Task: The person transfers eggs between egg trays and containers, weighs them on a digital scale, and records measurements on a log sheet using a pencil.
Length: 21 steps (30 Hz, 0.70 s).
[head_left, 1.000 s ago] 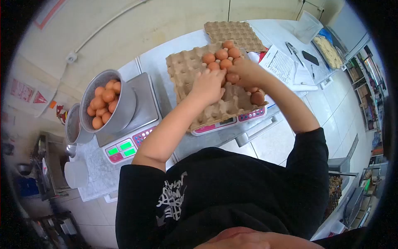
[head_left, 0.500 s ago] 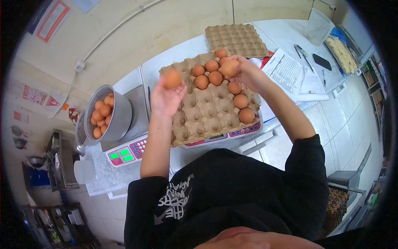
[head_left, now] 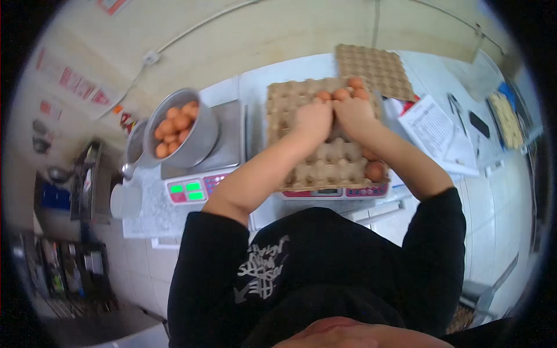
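Observation:
Both my hands are close together over a brown cardboard egg tray. My left hand is closed, knuckles up, just in front of several brown eggs seated in the back of the tray. Right beside it, my right hand curls down over the same spot. Fingertips and the eggs under them are mostly hidden. At the tray's front right corner sits one more egg, with another partly covered by my right forearm. The tray rests on a weighing scale.
On the left, a grey metal pot of eggs tilts on a second scale with green displays. An empty egg tray lies behind. Papers, a dark phone and a clear plastic container are at right.
My left hand has moved right and in over the tray with its egg, coming up beside my right hand. My right hand has lowered onto the tray. The camera view has shifted left.

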Tool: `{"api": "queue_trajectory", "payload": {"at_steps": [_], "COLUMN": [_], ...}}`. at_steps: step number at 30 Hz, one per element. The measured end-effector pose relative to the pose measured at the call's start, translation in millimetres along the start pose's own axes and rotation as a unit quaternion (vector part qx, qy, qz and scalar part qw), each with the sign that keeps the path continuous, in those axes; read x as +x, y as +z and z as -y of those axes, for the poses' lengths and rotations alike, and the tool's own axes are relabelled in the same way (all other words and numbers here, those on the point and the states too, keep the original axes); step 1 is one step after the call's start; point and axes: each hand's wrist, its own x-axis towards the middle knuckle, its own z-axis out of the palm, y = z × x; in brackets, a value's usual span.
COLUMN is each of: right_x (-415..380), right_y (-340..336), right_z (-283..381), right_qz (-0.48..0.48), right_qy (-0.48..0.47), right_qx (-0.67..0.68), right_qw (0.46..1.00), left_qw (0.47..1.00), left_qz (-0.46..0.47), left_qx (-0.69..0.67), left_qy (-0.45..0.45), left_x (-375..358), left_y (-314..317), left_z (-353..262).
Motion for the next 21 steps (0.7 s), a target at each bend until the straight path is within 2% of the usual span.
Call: {"api": "queue_trajectory", "payload": {"at_steps": [2, 4, 5, 6, 7, 8, 9, 10, 11, 13, 15, 17, 19, 21], "right_x": [2.4, -3.0, -2.9, -2.0, 3.2, 10.0, 15.1, 19.3, 25.6, 48.9, 88.2, 125.1, 179.1, 212.0], "right_y": [1.6, -21.4, -25.9, -28.8, -34.1, -41.2, -47.7, -54.8, -67.7, -98.1, -89.3, -88.2, -65.2, -53.2], "right_z": [-9.4, -5.2, -15.1, -29.4, -32.4, -22.7, -11.4, 0.7, 21.0, 81.1, 138.0, 201.4, 251.9, 292.2], "right_qz": [-0.033, -0.043, -0.049, -0.005, 0.041, 0.042, 0.035, 0.026, 0.027, 0.096, 0.085, 0.051, -0.016, -0.126], "right_qy": [-0.048, 0.047, 0.038, 0.059, 0.081, 0.076, 0.080, 0.084, 0.084, 0.052, -0.012, -0.065, -0.092, -0.109], "right_qx": [0.004, 0.040, 0.036, 0.133, 0.230, 0.227, 0.419, 0.595, 0.594, 0.696, 0.738, 0.727, 0.679, 0.497], "right_qw": [0.998, 0.997, 0.997, 0.989, 0.969, 0.970, 0.904, 0.799, 0.799, 0.710, 0.669, 0.681, 0.728, 0.852], "left_qw": [0.999, 0.998, 0.993, 0.984, 0.984, 0.979, 0.972, 0.960, 0.945, 0.926, 0.917, 0.915, 0.917, 0.919], "left_qz": [-0.016, -0.030, -0.016, -0.002, -0.009, -0.033, -0.053, -0.098, -0.143, -0.238, -0.267, -0.237, -0.217, -0.197], "left_qx": [-0.037, -0.054, -0.116, -0.177, -0.178, -0.199, -0.221, -0.249, -0.276, -0.239, -0.160, -0.092, -0.077, -0.061], "left_qy": [-0.007, -0.020, 0.000, 0.022, 0.019, -0.019, -0.057, -0.083, -0.107, -0.168, -0.250, -0.313, -0.324, -0.336], "left_x": [1.9, -4.4, -15.3, -22.8, -28.0, -37.8, -49.6, -62.5, -75.1, -91.2, -119.8, -145.3, -160.5, -170.0], "left_y": [-0.8, -15.1, -34.3, -55.3, -77.8, -101.6, -123.0, -144.7, -162.9, -167.6, -179.1, -178.0, -163.7, -150.3], "left_z": [3.4, 20.4, 26.5, 34.6, 47.6, 64.1, 82.8, 104.7, 132.3, 210.0, 260.0, 293.0, 315.5, 333.5]}}
